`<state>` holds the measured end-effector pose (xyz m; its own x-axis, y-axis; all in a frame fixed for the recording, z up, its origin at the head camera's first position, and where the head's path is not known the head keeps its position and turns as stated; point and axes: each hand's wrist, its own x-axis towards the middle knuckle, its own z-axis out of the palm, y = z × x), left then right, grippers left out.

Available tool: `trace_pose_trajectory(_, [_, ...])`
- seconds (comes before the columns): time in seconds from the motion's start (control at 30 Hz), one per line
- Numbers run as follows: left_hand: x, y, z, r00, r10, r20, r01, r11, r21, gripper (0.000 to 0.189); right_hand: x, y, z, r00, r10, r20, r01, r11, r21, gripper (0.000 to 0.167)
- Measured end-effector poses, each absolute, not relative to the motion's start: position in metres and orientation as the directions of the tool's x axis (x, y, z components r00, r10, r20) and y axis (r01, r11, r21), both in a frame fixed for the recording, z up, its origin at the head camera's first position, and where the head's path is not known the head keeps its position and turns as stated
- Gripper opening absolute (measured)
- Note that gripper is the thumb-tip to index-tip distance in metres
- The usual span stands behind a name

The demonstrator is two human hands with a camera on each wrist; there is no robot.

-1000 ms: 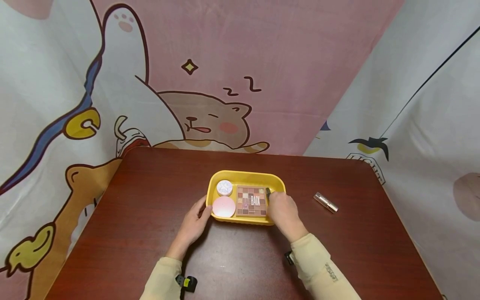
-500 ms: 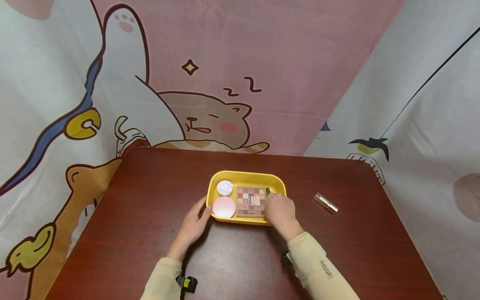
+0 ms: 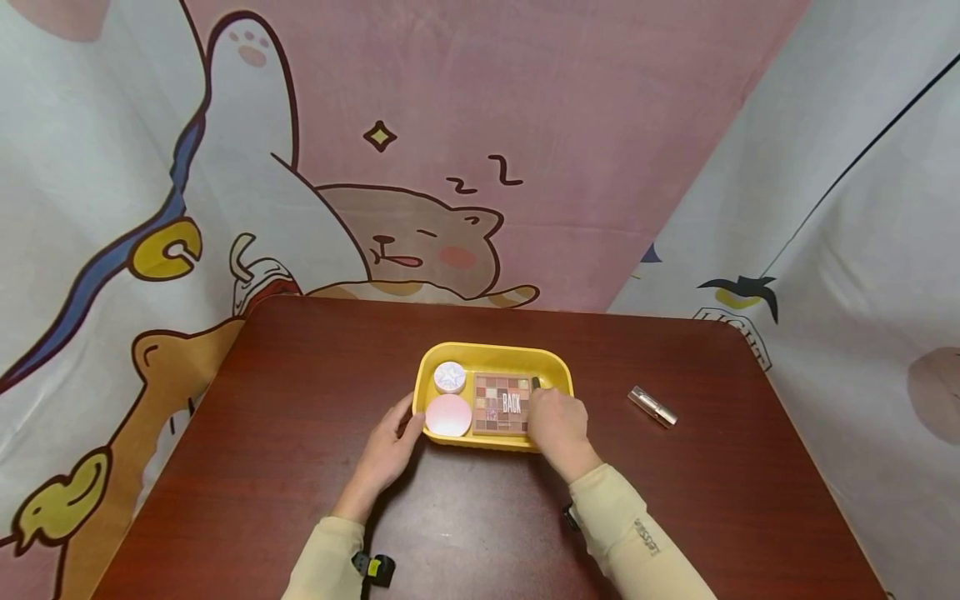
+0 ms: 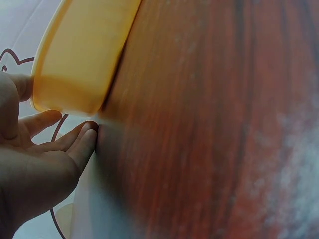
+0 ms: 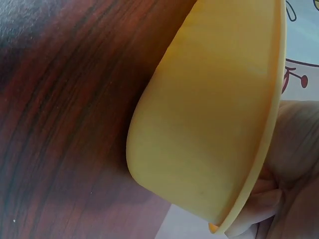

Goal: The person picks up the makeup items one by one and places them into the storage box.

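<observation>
A yellow tray [image 3: 517,358] stands on the table, holding a small round white case [image 3: 450,377], a round pink compact [image 3: 448,415] and an eyeshadow palette [image 3: 501,403]. My left hand [image 3: 388,450] grips the tray's left front corner, thumb at the rim and fingers along the outer end. Over the tray's right end, my right hand [image 3: 558,423] reaches inside with curled fingers around a slim dark-ended item [image 3: 536,383] beside the palette. Most of that item is hidden by the hand. The right wrist view shows the tray's outer wall [image 5: 209,114], with curled fingers behind its rim.
A silver lipstick tube [image 3: 652,407] lies on the brown wooden table [image 3: 480,533], to the right of the tray. A printed cartoon cloth [image 3: 570,150] hangs behind the table and along both sides.
My right hand has shifted slightly left inside the tray, closer to the palette, now covering part of its right edge. The left hand and tray stay in place.
</observation>
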<state>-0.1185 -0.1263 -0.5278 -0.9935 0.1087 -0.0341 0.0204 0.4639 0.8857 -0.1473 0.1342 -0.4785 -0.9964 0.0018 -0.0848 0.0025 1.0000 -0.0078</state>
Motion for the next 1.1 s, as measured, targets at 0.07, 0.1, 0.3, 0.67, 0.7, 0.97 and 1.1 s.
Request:
trace_pose_trajectory(0.07, [-0.119, -0.126, -0.528, -0.994, 0.108, -0.032, 0.022, 0.463, 0.886, 0.051, -0.147, 0.134, -0.479, -0.996, 0.002, -0.084, 0.002, 1.0, -0.006, 0.015])
trace_pose_trajectory(0.1, [-0.119, -0.126, -0.529, -0.994, 0.107, -0.031, 0.022, 0.462, 0.887, 0.051, -0.147, 0.133, -0.48, -0.997, 0.001, -0.079, 0.002, 1.0, -0.007, 0.016])
trace_pose_trajectory(0.3, [-0.119, -0.126, -0.53, -0.994, 0.103, -0.033, 0.019, 0.46, 0.888, 0.05, -0.145, 0.134, -0.481, -0.998, -0.003, -0.056, -0.002, 1.0, -0.012, 0.017])
trace_pose_trajectory(0.67, [-0.118, -0.127, -0.53, -0.994, 0.1, -0.044, 0.009, 0.478, 0.879, 0.052, -0.142, 0.141, -0.477, -0.999, -0.037, 0.005, -0.037, 0.996, -0.078, 0.017])
trace_pose_trajectory(0.7, [-0.118, -0.127, -0.53, -0.994, 0.098, -0.05, 0.003, 0.478, 0.879, 0.052, -0.141, 0.143, -0.477, -0.999, -0.047, 0.022, -0.049, 0.995, -0.085, 0.018])
trace_pose_trajectory(0.97, [-0.119, -0.126, -0.528, -0.994, 0.097, -0.042, 0.008, 0.47, 0.883, 0.051, -0.134, 0.153, -0.478, -0.973, -0.118, 0.2, -0.149, 0.977, -0.15, 0.022])
trace_pose_trajectory(1.1, [-0.12, -0.127, -0.528, -0.994, 0.101, -0.041, 0.012, 0.471, 0.882, 0.051, -0.133, 0.157, -0.479, -0.956, -0.137, 0.258, -0.185, 0.968, -0.169, 0.023])
